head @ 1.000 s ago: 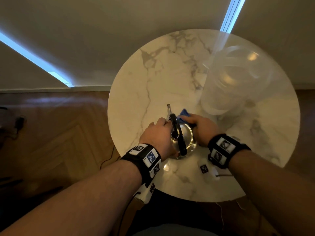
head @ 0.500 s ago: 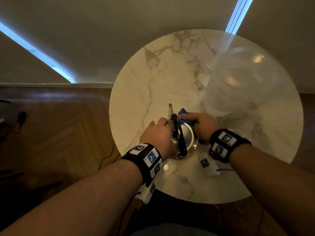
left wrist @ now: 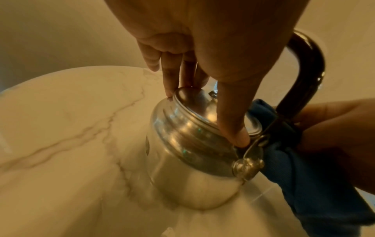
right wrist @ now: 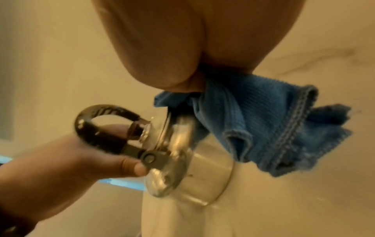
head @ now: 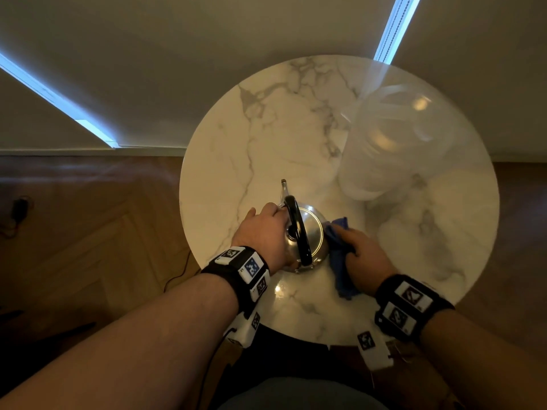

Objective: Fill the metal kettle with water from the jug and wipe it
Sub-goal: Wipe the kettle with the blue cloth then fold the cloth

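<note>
Metal kettle (head: 307, 232) upright on the round marble tabletop (head: 266, 137), near the front edge, spout (head: 283, 187) pointing away from the person. Black handle (head: 299, 229) arched over the lid (left wrist: 194, 104), lid closed and seated on the body.

Left hand (head: 265, 232) placed on the left side of the kettle. From the left wrist view: fingers (left wrist: 169, 80) reaching down onto the rim of the lid, thumb (left wrist: 233, 115) stretched across the lid with its tip pressed beside the handle hinge (left wrist: 247, 165). Grip of this hand spread over the top of the kettle, bracing it between fingertips and thumb, not closed around the handle.

Right hand (head: 365, 258) on the right side of the kettle, grip bunched around a blue cloth (head: 340, 255). Cloth pressed against the right wall of the kettle; loose end hanging down toward the tabletop on the near side. From the right wrist view: folds of the blue cloth (right wrist: 263, 120) coming out from under the palm, stitched hem visible, upper part touching the shiny metal. Fingers of this hand mostly hidden by the cloth and palm.

Clear plastic jug (head: 393, 149) standing on the far right part of the tabletop, well apart from the kettle, touched by neither hand. Water level inside not possible to tell.

Tracking bands (head: 245, 267) on both wrists. Wooden floor (head: 88, 232) to the left of the tabletop.
</note>
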Available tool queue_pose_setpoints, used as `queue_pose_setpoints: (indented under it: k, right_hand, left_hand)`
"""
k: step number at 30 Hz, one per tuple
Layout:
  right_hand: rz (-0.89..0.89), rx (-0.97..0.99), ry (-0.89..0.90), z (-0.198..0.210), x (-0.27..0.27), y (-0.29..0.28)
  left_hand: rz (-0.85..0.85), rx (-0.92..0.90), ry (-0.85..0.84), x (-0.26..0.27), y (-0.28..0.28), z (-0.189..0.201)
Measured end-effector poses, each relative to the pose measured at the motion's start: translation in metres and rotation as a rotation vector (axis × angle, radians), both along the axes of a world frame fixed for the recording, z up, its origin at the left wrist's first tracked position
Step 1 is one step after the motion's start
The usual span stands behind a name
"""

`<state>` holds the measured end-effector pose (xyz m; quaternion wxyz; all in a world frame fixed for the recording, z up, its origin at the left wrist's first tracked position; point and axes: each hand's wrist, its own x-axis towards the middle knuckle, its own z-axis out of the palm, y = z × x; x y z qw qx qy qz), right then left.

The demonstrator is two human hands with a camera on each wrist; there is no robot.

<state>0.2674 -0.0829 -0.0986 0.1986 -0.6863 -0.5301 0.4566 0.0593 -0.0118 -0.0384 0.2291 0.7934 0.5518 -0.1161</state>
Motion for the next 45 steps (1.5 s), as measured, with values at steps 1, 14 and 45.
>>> queue_pose_setpoints:
  k: [1,14,45]
  right_hand:
    - [0.011,0.017,0.015,0.004,-0.004,0.000]
    - [0.200,0.080,-0.041,0.013,0.001,-0.039]
    - [-0.180,-0.042,0.066,0.073,0.043,0.015]
  left_hand:
    - [-0.002,0.007,0.001,0.000,0.000,0.000]
    - [0.036,-0.019,0.002,0.005,-0.008,0.012]
    - [-0.534,0.188,-0.033,0.006,0.101,0.059]
